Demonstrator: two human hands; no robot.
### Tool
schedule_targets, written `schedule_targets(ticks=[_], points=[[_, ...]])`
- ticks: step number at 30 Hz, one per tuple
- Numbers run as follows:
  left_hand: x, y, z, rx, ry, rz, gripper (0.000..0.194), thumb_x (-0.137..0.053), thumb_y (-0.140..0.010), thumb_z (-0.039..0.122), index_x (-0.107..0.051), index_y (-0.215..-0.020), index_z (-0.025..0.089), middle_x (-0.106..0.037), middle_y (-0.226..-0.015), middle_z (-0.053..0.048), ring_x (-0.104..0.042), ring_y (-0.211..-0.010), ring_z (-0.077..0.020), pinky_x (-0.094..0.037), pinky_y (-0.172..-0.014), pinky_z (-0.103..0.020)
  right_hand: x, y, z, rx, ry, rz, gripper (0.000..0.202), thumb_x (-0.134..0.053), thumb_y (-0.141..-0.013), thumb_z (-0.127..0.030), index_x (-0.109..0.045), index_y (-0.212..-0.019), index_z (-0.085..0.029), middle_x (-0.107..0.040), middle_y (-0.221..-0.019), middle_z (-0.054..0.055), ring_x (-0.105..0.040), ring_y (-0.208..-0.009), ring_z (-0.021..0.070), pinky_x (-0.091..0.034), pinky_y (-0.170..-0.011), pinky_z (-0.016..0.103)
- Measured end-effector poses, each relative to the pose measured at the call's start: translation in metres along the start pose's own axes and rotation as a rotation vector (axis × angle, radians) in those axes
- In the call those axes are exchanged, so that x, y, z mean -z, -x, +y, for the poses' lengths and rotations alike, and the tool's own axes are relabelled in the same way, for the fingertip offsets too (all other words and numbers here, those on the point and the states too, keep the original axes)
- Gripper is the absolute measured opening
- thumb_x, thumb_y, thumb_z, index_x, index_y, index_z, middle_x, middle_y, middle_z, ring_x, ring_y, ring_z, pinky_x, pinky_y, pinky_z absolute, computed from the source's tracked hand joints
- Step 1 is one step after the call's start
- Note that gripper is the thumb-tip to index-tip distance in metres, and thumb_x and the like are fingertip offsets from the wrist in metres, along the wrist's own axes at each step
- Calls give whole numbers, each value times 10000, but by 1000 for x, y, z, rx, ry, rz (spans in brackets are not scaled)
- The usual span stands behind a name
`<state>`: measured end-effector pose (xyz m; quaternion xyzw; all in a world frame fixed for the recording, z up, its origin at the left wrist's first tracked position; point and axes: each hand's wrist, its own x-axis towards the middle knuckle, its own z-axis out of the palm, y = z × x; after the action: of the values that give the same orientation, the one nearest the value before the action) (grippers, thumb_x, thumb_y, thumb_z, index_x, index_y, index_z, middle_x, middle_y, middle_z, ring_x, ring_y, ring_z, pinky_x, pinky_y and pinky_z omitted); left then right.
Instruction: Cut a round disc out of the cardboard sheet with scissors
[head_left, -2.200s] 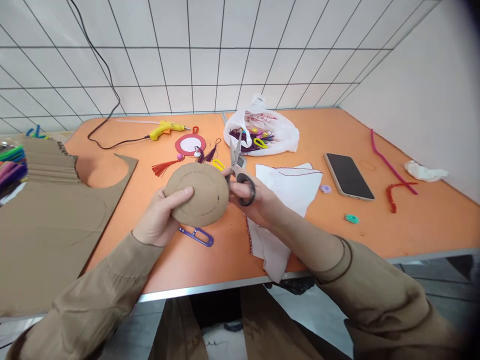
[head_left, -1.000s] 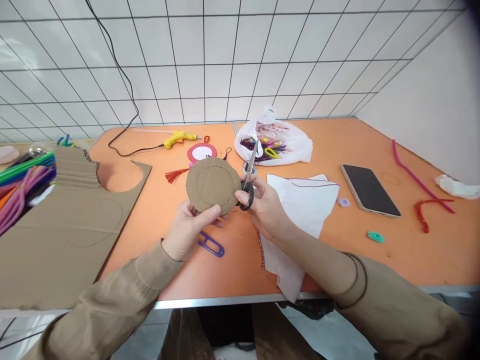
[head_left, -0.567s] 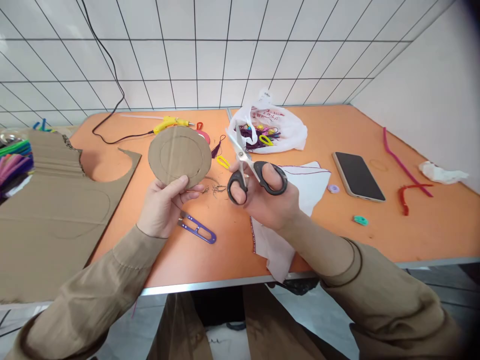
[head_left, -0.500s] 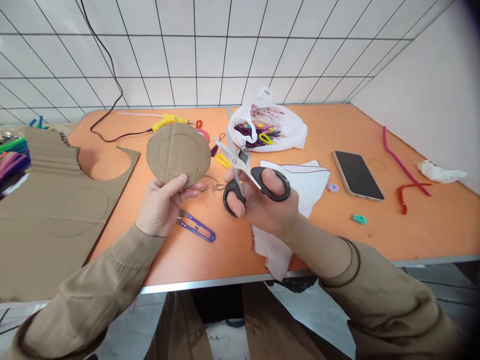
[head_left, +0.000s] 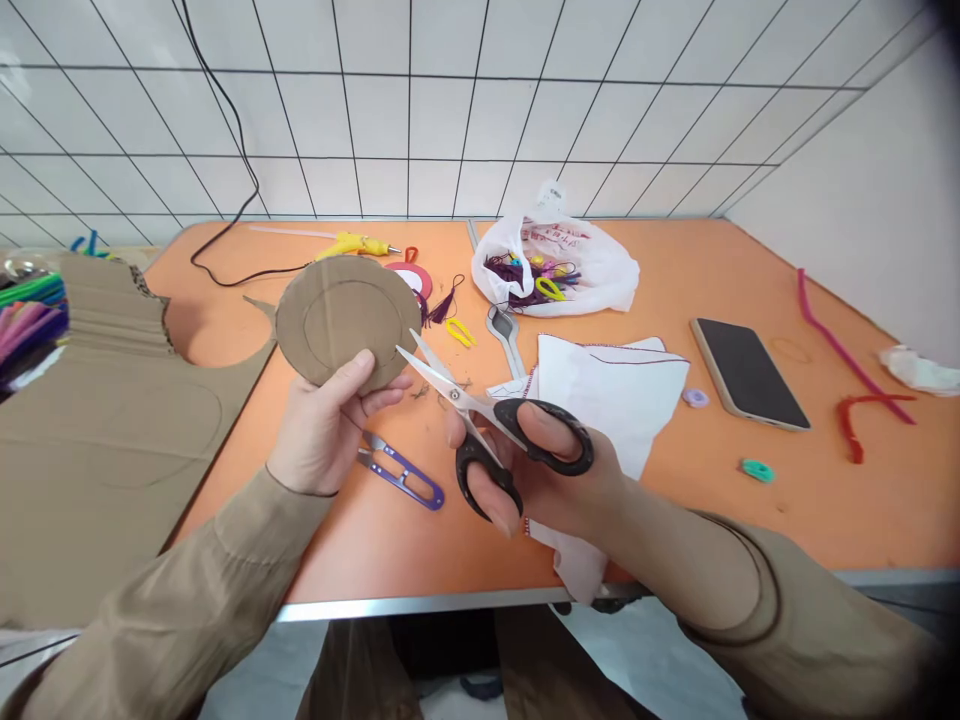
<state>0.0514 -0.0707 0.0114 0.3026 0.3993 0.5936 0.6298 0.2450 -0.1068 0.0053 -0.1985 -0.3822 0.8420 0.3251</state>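
Note:
My left hand [head_left: 322, 425] pinches the lower edge of a round cardboard disc [head_left: 341, 320], thumb on its face, where a smaller circle is drawn. In my right hand [head_left: 551, 475] are black-handled scissors [head_left: 480, 410], with the fingers through both loops. The blades are parted and their tips are at the disc's right edge. Below my left hand, purple thread snips [head_left: 405, 475] lie on the orange table [head_left: 360, 560]. A folded white cloth [head_left: 607, 390] lies behind and beside my right hand.
A large cut cardboard sheet [head_left: 90, 480] covers the left side. Toward the back are a yellow glue gun [head_left: 356, 244] with a cord and a white plastic bag [head_left: 600, 265] with tassels. To the right lie a phone [head_left: 750, 372], a teal clip [head_left: 757, 470] and pipe cleaners [head_left: 851, 355].
The scissors have come down and left, their tips now at the disc's right edge. The disc has shifted slightly left. The view has moved a little, shifting the table items rightward.

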Motion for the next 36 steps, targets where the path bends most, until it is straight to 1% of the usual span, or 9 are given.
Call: schedule_targets(ticks=[2, 6, 9, 14, 18, 22, 28, 36], points=[[0, -1, 0, -3, -4, 0, 125, -787, -719, 177, -730, -822, 137, -768, -898, -53, -740, -700, -179, -630, -600, -233, -1, 0, 1, -2, 17, 14, 463, -623, -810, -602, -572, -950, -163, -631, -554, 16, -484, -466, 120, -298, -498, 249], [1, -1, -1, -15, 25, 10, 59, -747, -751, 145, -731, -803, 124, -758, -819, -56, -729, -726, -160, -629, -624, -223, -2, -2, 2, -26, 59, 48, 503, -620, -805, -620, -589, -962, -144, -620, -532, 17, -490, -473, 125, -309, -499, 248], [1, -1, -1, -15, 56, 35, 40, -728, -761, 128, -725, -801, 126, -748, -790, -43, -721, -720, -153, -633, -650, -239, -2, -3, 3, -37, 60, 72, 536, -636, -784, -628, -597, -982, -131, -608, -512, 12, -483, -469, 126, -307, -496, 246], [1, -3, -1, -46, 39, 44, 61, -732, -749, 122, -708, -797, 152, -758, -845, -40, -719, -760, -152, -625, -668, -231, -4, -4, 5, -36, 62, 117, 507, -673, -763, -616, -607, -950, -150, -595, -508, -6, -439, -444, 114, -244, -475, 249], [2, -3, -2, -42, 1, 41, 100, -760, -730, 158, -699, -808, 168, -763, -903, -46, -729, -821, -174, -621, -718, -247, -4, -4, 5, -34, 56, 100, 450, -671, -780, -594, -611, -920, -170, -595, -520, -9, -434, -450, 113, -259, -492, 259], [2, -2, -4, -37, -17, 23, 118, -767, -729, 178, -697, -823, 163, -761, -925, -59, -727, -901, -200, -617, -768, -275, -4, -4, 4, -29, 46, 110, 429, -666, -787, -587, -615, -902, -177, -596, -529, -9, -458, -456, 111, -289, -512, 257], [2, -1, -2, -38, 10, 28, 76, -746, -745, 155, -694, -798, 173, -765, -927, -49, -720, -936, -201, -615, -780, -271, -4, -4, 4, -6, 23, 91, 395, -677, -795, -556, -618, -880, -175, -591, -517, -11, -444, -455, 109, -287, -503, 251], [1, -2, -2, -34, 16, 27, 83, -743, -742, 145, -693, -805, 166, -765, -892, -50, -728, -924, -204, -619, -766, -270, -2, -4, 4, -17, 23, 73, 406, -639, -816, -566, -621, -912, -172, -584, -529, -6, -440, -455, 113, -309, -521, 257]])
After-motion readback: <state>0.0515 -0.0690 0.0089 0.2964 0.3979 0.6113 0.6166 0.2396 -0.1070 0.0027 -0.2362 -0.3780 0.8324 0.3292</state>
